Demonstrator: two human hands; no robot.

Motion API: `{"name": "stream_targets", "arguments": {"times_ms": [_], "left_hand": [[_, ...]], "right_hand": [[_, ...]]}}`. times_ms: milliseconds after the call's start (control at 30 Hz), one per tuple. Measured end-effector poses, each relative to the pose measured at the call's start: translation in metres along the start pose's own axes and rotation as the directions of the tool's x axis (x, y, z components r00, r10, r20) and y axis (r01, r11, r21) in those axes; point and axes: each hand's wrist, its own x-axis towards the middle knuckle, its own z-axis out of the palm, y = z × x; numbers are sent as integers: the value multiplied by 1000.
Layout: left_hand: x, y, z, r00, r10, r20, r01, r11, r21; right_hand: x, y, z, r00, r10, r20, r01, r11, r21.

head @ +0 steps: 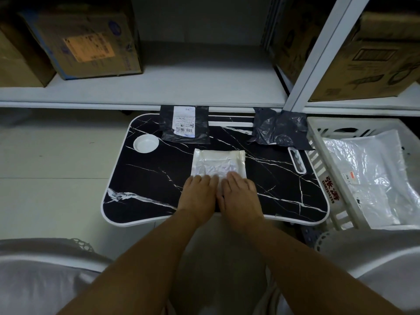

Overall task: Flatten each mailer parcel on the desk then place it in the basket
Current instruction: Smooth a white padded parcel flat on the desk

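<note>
On the marble-patterned lap desk [159, 178], left hand [200, 194] and right hand [241, 194] press flat-fingered, side by side, onto the white mailer parcel [218, 162]; its far half extends beyond the fingertips.

Cardboard boxes [88, 39] on perhaps metal shelving [172, 87]

Glossy crinkled plastic mailer [218, 163]

Single head view, wide-angle, looks forward and steeply down from above person's lap. Black marbled surface [284, 189] centre frame, near; shelf [181, 87] beyond, basket [318, 155] at right edge, forearms entering from bottom.
</note>
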Motion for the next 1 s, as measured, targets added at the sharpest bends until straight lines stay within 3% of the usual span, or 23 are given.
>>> {"name": "stream_targets", "arguments": {"times_ms": [100, 233, 433, 633, 733, 833, 1000], "left_hand": [[19, -2, -4, 999, 3, -32, -1, 998, 58], [18, -9, 12, 985, 6, 173, 0, 999, -36], [17, -8, 13, 966, -27, 258, 40, 998, -46], [34, -16, -8, 993, -3, 120, 21, 989, -150], [51, -22, -21, 993, 7, 114, 7, 993, -121], [61, -18, -11, 1000, -17, 2, 17, 1000, -19], [59, -18, 12, 972, -42, 230, 51, 998, -32]], "right_hand": [[14, 2, -6, 997, 32, -70, -35, 998, -52], [22, 13, 2, 990, -26, 136, 24, 1000, 21], [24, 11, 7, 985, -26, 172, 17, 998, 52], [52, 17, -13, 998, -49, -43, 54, 989, 135], [67, 20, -6, 996, -33, -80, 49, 978, 202], [62, 21, 4, 992, 76, 96, -92, 980, 175], [58, 23, 0, 974, 44, 223, -79, 986, 148]]}}
